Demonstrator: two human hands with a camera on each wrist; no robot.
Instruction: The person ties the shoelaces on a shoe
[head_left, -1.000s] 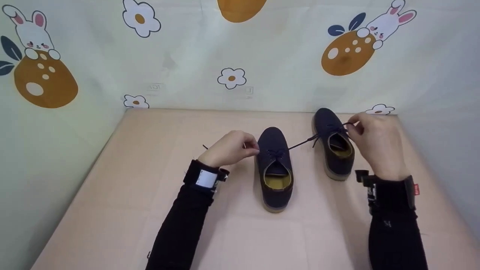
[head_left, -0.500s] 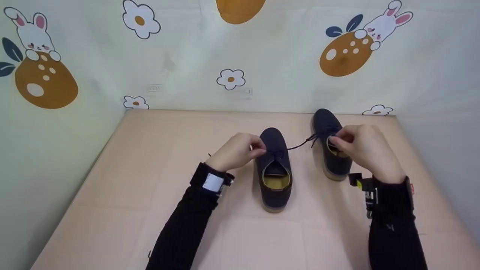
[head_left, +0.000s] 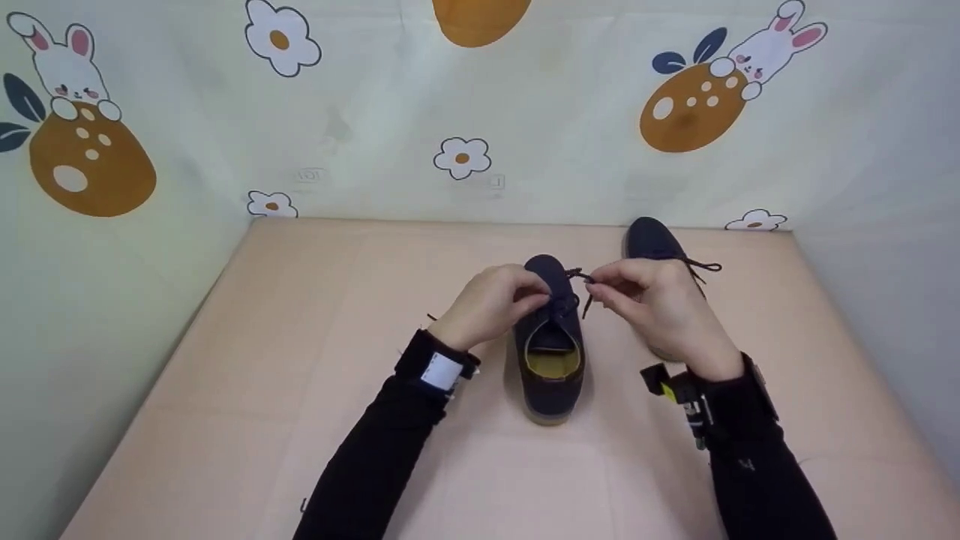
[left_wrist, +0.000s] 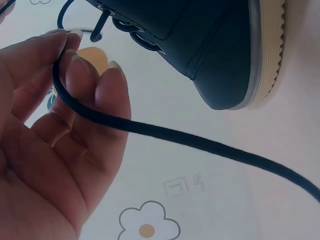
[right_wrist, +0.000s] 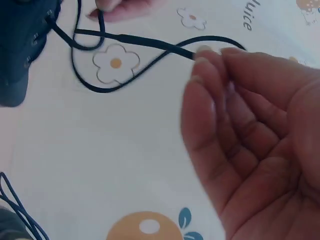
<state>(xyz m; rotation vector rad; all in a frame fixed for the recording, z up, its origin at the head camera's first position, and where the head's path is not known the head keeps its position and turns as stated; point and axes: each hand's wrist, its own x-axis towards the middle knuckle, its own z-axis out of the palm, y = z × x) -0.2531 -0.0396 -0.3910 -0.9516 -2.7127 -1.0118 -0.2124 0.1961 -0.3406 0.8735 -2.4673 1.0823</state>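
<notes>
Right hand [head_left: 664,307] shifted in from counter's [head_left: 262,337] far right; it and left hand [head_left: 491,304] both pinched nearer shoe's [head_left: 551,397] lace [right_wrist: 150,48], concentrating work there.

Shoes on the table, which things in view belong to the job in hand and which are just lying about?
Part of the job:
- near shoe
- its lace, pinched by the left hand and right hand

Just there:
- far shoe, seemingly untouched, partly hidden in the head view
- patterned backdrop
- table, only a surface
</notes>
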